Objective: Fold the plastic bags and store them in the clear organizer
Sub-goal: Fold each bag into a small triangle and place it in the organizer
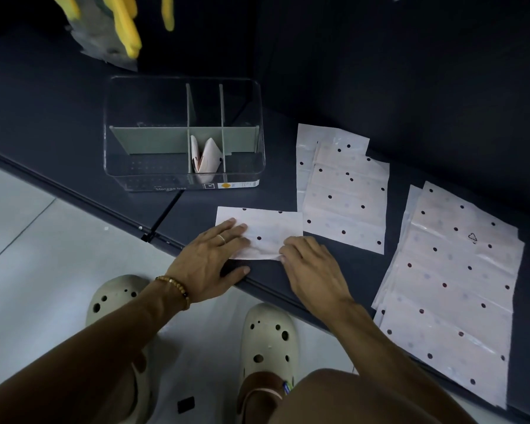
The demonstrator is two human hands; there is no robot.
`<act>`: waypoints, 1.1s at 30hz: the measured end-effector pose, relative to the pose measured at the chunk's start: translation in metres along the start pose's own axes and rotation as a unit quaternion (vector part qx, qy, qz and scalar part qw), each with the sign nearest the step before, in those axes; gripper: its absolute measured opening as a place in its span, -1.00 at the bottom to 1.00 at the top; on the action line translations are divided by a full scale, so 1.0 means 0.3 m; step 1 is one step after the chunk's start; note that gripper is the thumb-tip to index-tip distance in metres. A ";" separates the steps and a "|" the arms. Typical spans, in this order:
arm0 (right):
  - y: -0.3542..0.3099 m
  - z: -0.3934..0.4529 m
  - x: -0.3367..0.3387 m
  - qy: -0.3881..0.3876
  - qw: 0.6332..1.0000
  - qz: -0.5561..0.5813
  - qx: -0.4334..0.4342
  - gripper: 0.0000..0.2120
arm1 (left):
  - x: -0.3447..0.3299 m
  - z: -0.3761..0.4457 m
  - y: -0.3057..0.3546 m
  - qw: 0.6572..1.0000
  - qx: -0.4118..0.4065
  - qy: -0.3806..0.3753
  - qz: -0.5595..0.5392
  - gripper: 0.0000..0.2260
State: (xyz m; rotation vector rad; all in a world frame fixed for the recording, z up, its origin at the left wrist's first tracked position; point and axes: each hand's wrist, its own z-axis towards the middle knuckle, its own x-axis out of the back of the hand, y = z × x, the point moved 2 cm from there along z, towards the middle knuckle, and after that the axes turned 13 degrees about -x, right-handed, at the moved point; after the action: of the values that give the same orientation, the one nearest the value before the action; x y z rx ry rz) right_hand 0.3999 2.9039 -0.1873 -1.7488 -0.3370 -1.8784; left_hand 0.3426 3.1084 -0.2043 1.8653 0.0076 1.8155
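Head view: the left hand (210, 258) lies flat with straight fingers, pressing down the left end of a half-folded polka-dot bag (268, 231) at the near edge of the dark table (58, 123). The right hand (311, 264) pinches the bag's near right corner between curled fingertips, so that hand is grasping the bag while the left one only presses.

The bag lies between the two hands and runs away from the pinch toward the table's far side. Its long axis goes left to right, roughly along the table edge, and the loose corner at the pinch is lifted slightly.

Beyond the left hand stands the clear organizer (182, 179), well apart from the grip. Its middle front compartment holds folded bags (204, 157), two as far as I can tell; the other compartments look unfilled.

Right of the pinch, a stack of flat bags (346, 197) lies just beside the one in hand, and farther right lies a larger stack (453, 289).

I judge the task early: a few stored, one mid-fold, many left.
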 end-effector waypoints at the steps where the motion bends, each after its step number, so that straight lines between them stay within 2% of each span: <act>1: -0.003 0.005 0.002 -0.008 1.000 0.007 -0.001 -0.90 | 0.005 0.004 0.004 1.000 0.003 0.011 -0.005 -0.61; 5: 0.004 0.025 0.022 -0.072 0.995 0.060 -0.045 -0.76 | 0.031 0.024 0.007 0.998 0.035 0.029 -0.041 -0.70; 8: 0.028 0.045 0.037 -0.087 0.969 0.180 -0.147 -0.90 | 0.058 0.023 0.010 0.993 0.080 0.045 -0.078 -0.74; 10: 0.039 0.062 0.035 -0.103 0.947 0.222 -0.210 -0.90 | 0.074 0.016 0.012 0.982 0.131 0.079 -0.110 -0.80; 13: 0.035 0.080 0.021 -0.131 0.931 0.222 -0.259 -0.89 | 0.084 0.012 0.002 0.961 0.232 0.107 -0.106 -0.76; 18: 0.022 0.118 -0.002 -0.143 0.915 0.194 -0.324 -0.86 | 0.081 0.030 0.002 0.933 0.336 0.106 -0.071 -0.60; 25: 0.016 0.146 -0.011 -0.136 0.897 0.186 -0.378 -0.87 | 0.082 0.050 -0.020 0.916 0.386 0.092 -0.063 -0.81; 27: 0.019 0.151 -0.013 -0.130 0.893 0.194 -0.384 -0.87 | 0.084 0.039 -0.025 0.915 0.386 0.101 -0.064 -0.82; 29: 0.017 0.156 -0.016 -0.126 0.894 0.192 -0.385 -0.85 | 0.093 0.031 -0.026 0.928 0.347 0.128 -0.030 -0.84; 31: 0.014 0.158 -0.016 -0.122 0.891 0.191 -0.393 -0.83 | 0.094 0.033 -0.024 0.967 0.226 0.118 0.015 -0.68; 33: 0.012 0.159 -0.003 -0.119 0.890 0.183 -0.399 -0.78 | 0.079 0.029 -0.018 0.996 0.067 0.058 0.025 -0.57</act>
State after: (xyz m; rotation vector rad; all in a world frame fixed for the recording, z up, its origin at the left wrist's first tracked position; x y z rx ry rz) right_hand 0.4420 2.9265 -0.1829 -2.3514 0.7515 -1.6131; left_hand 0.3549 3.1185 -0.1841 1.8610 0.1273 2.0005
